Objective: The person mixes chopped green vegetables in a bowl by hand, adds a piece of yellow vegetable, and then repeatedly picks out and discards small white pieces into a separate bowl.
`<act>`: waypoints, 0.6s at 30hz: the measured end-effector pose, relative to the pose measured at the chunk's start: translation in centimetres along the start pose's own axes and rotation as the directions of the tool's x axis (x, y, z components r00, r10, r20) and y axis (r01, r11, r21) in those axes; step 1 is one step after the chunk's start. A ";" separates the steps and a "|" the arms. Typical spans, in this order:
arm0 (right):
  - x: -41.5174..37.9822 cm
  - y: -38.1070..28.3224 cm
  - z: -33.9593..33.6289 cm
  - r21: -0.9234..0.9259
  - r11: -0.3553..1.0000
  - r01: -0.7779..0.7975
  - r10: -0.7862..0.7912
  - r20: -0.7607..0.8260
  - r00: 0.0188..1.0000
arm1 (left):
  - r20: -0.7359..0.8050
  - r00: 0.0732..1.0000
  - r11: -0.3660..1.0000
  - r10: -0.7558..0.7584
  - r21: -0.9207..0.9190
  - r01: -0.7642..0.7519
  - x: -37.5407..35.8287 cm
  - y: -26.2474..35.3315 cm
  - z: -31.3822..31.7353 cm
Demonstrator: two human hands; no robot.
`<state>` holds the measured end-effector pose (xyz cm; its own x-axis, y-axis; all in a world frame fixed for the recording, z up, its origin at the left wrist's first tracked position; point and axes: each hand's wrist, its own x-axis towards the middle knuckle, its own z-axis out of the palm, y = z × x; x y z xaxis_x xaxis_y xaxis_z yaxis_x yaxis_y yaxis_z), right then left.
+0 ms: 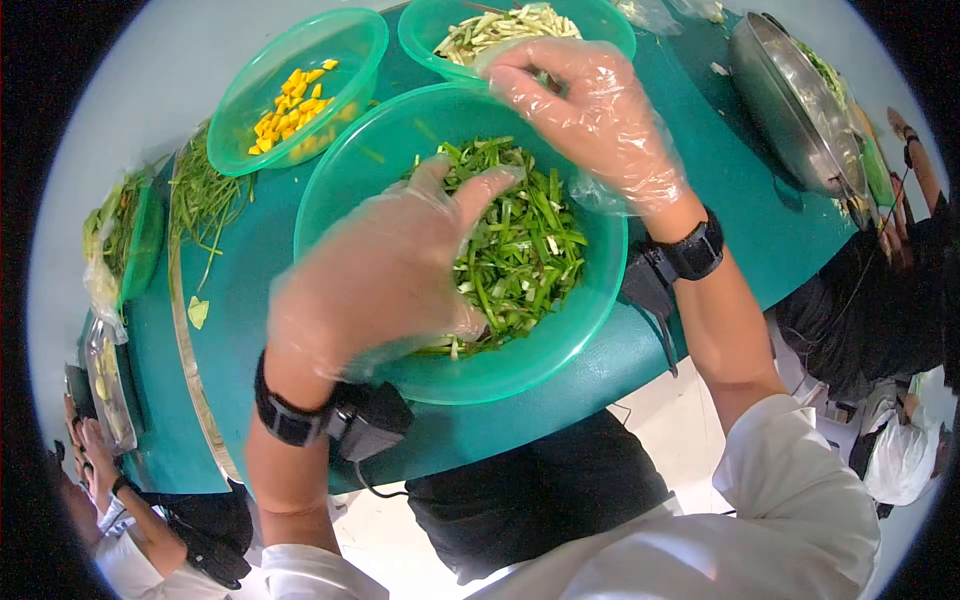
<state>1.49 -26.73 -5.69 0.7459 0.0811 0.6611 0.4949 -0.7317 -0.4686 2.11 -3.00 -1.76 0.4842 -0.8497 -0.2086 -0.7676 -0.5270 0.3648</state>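
A large green plastic bowl in front of me holds chopped green stalks and leaves. My left hand, in a clear plastic glove, reaches into it. Its fingers are spread against the greens and slightly blurred; some fingertips are hidden. My right hand, gloved as well, hovers over the far right rim with thumb and fingers curled together. Those fingertips overlap the near edge of a second green bowl of pale cut strips. Whatever they pinch, if anything, cannot be made out.
At back left, a green bowl contains yellow chunks. Long green stems lie beside it, near a table seam. A metal pan stands tilted at right. Other people's hands show at the left edge, others at right.
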 end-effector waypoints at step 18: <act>0.2 0.0 0.0 -0.012 1.000 0.019 -0.019 -0.001 1.000 | -0.448 0.890 0.895 0.084 -0.360 -0.265 -0.8 -2.0 -3.4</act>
<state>1.61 -26.72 -5.55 0.7358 0.0943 0.6706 0.5037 -0.7382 -0.4488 4.67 -1.20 0.82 0.5551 -0.7928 0.2518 -0.6640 -0.2400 0.7081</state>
